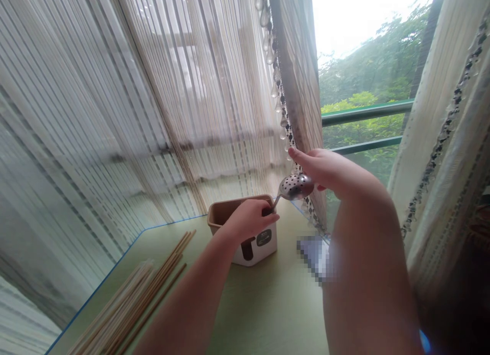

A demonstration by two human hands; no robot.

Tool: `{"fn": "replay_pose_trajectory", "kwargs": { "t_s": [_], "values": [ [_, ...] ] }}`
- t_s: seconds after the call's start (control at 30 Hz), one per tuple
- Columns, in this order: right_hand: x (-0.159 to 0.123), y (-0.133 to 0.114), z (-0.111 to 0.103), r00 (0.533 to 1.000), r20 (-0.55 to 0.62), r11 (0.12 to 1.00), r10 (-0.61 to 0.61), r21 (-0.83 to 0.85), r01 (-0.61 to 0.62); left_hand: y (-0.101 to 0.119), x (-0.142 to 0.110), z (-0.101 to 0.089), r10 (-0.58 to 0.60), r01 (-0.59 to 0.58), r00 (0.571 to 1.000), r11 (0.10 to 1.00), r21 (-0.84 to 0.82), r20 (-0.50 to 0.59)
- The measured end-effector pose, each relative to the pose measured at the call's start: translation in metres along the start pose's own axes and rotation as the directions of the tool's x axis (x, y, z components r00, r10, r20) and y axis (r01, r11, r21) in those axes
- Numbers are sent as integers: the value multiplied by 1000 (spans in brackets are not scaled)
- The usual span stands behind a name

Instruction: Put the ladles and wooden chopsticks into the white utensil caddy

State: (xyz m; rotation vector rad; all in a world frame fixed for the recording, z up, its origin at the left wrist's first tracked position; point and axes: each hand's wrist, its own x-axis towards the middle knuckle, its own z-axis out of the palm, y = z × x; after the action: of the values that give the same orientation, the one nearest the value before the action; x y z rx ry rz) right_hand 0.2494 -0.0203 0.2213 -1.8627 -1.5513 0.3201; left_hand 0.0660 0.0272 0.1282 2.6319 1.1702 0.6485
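In the head view, my left hand (252, 219) is closed round the handle of a metal slotted spoon (296, 187), just above the front rim of a utensil holder (255, 252). The spoon's perforated round bowl is raised and points to the right. My right hand (325, 168) is beside the bowl, with its thumb stretched out and apart from the fingers. Most of its fingers are hidden, and I cannot tell whether it touches the bowl. The holder has a brown inside and a white front with a dark label; my left hand and forearm cover part of it.
Several wooden chopsticks (153, 288) lie in a bundle on the left of the pale green table (264, 309). A pixelated patch (316, 255) lies right of the holder. Sheer striped curtains (214, 115) with bead trim hang along the back, beside a window with green railings (367, 113).
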Motion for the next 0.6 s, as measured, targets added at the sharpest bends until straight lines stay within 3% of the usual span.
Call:
{"fn": "replay_pose_trajectory", "kwargs": {
  "t_s": [0.2,0.37,0.47,0.6],
  "values": [
    [-21,-12,-6,988,71,991,-135,32,133,-3,1,1,-28,26,1000,991,-133,-12],
    [-17,-9,-1,988,68,990,-141,4,141,-7,3,-5,-154,80,968,938,-336,-199],
    [-20,-9,-1,982,59,984,-179,1,179,-8,5,-17,-289,133,892,902,-411,-347],
    [-30,-15,-5,975,9,975,-223,17,223,-11,4,-33,-411,140,687,884,-446,-599]
  ]
}}
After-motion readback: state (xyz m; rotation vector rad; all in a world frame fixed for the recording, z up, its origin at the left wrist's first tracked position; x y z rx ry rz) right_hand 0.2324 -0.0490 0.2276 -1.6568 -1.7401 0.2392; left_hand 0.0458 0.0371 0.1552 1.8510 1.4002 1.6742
